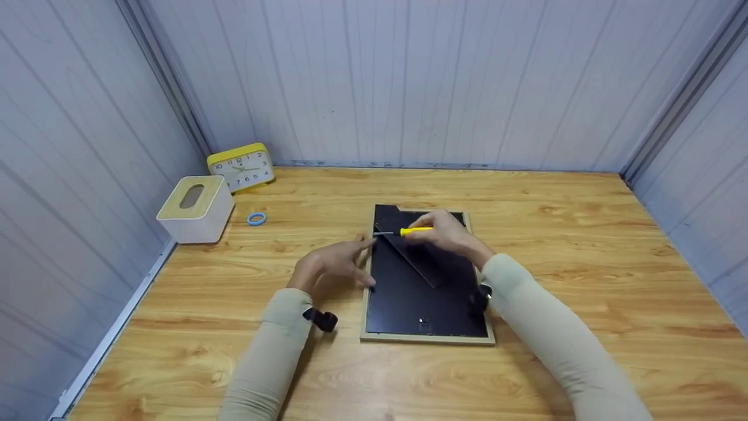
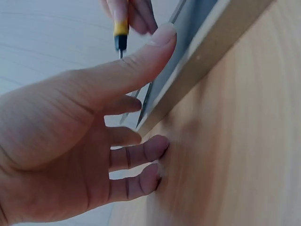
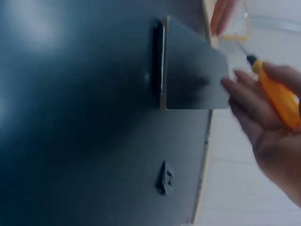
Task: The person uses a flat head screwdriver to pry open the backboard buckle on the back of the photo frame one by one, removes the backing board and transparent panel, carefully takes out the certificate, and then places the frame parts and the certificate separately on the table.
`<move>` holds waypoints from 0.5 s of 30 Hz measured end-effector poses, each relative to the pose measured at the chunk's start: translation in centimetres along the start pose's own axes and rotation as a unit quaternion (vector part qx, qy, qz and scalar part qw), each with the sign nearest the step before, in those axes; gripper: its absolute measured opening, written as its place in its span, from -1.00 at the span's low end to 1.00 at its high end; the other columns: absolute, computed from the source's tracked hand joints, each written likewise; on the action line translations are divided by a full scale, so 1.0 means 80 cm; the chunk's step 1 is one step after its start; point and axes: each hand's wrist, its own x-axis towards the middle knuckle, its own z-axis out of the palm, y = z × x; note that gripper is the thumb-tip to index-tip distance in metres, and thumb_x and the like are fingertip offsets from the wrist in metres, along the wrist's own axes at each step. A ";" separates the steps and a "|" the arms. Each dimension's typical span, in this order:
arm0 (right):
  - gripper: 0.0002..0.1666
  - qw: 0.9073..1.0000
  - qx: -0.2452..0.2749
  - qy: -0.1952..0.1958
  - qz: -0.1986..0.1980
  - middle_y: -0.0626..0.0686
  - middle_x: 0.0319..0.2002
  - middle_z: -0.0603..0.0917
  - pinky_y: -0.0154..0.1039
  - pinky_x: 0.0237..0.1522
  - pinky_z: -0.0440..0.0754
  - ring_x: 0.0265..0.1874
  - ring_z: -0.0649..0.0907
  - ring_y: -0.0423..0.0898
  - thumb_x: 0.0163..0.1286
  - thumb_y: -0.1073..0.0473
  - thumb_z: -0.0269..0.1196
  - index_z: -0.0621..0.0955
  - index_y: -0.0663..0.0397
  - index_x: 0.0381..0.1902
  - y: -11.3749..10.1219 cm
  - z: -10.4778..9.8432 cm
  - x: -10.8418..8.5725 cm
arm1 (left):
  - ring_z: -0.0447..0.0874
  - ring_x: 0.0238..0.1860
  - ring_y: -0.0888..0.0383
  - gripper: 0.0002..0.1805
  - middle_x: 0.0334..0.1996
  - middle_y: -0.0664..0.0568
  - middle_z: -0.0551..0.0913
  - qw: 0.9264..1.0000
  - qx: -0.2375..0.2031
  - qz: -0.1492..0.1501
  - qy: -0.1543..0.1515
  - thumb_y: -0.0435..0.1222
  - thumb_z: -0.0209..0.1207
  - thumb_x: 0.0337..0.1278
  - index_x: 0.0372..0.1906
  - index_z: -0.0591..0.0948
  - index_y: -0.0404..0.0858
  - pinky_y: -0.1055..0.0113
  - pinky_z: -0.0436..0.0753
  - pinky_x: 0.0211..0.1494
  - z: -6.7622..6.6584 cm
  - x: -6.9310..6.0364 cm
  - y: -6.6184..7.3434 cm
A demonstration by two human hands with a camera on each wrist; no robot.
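Note:
A picture frame (image 1: pixel 426 339) with a light wooden rim and a black backing lies face down on the table. My right hand (image 1: pixel 447 231) holds a screwdriver (image 1: pixel 416 231) with a yellow handle; its shaft points left, toward the frame's left edge. Beside that edge, my left hand (image 1: pixel 336 261) has its fingers extended and its thumb spread apart. In the left wrist view the fingers are near the rim's side; whether they press it I cannot tell. A black stand flap (image 3: pixel 193 70) juts up from the backing, and a small metal hanger (image 3: pixel 167 178) sits on it.
On the wooden table (image 1: pixel 555 234), a white tissue box (image 1: pixel 204 219) with a wood-look lid stands at the left. Behind it leans a yellow clock (image 1: pixel 248 169). A blue ring (image 1: pixel 256 218) lies to the box's right. Pale panel walls (image 1: pixel 409 88) enclose the back and sides.

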 end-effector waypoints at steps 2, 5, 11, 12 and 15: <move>-0.73 1.000 0.008 -0.007 0.003 0.06 -0.12 0.77 -0.08 0.01 0.62 -0.11 0.71 -0.04 0.34 0.09 0.40 0.79 0.10 -0.08 0.002 0.001 0.011 | -0.22 0.58 -0.03 0.18 0.60 -0.13 -0.19 1.000 0.000 -0.007 0.007 -0.01 0.50 -0.02 0.62 0.02 0.00 0.02 -0.02 0.54 -0.001 0.004 0.003; -0.75 1.000 -0.014 -0.010 0.001 0.08 -0.11 0.75 -0.09 -0.03 0.62 -0.13 0.69 -0.02 0.31 0.13 0.42 0.79 0.11 -0.10 0.004 0.000 0.021 | -0.09 0.56 0.01 0.16 0.59 -0.06 -0.01 1.000 0.018 -0.011 0.013 -0.02 0.53 -0.09 0.61 0.10 0.04 0.03 0.08 0.51 0.000 0.007 0.005; -0.79 0.999 -0.046 -0.026 -0.007 0.12 -0.11 0.73 -0.10 -0.09 0.65 -0.18 0.69 0.00 0.28 0.23 0.43 0.79 0.17 -0.14 0.012 -0.006 0.031 | -0.01 0.54 -0.01 0.10 0.58 -0.12 0.00 0.999 0.031 -0.003 0.019 -0.04 0.54 -0.09 0.58 0.20 0.02 0.06 0.16 0.49 0.003 0.007 0.003; -0.80 0.998 -0.047 -0.030 -0.010 0.12 -0.10 0.73 -0.09 -0.08 0.64 -0.16 0.68 0.00 0.28 0.22 0.43 0.80 0.16 -0.14 0.013 -0.007 0.032 | -0.02 0.54 -0.02 0.09 0.58 -0.13 -0.02 0.999 0.030 -0.001 0.019 -0.04 0.54 -0.09 0.57 0.21 0.02 0.06 0.16 0.49 0.003 0.007 0.002; -0.80 0.998 -0.050 -0.043 -0.011 0.10 -0.06 0.73 -0.07 -0.05 0.64 -0.12 0.69 0.01 0.28 0.19 0.43 0.80 0.11 -0.14 0.014 -0.011 0.035 | -0.04 0.54 -0.01 0.06 0.57 -0.15 -0.01 0.999 0.024 0.008 0.020 -0.07 0.53 -0.07 0.56 0.22 0.00 0.09 0.15 0.49 0.004 0.007 0.000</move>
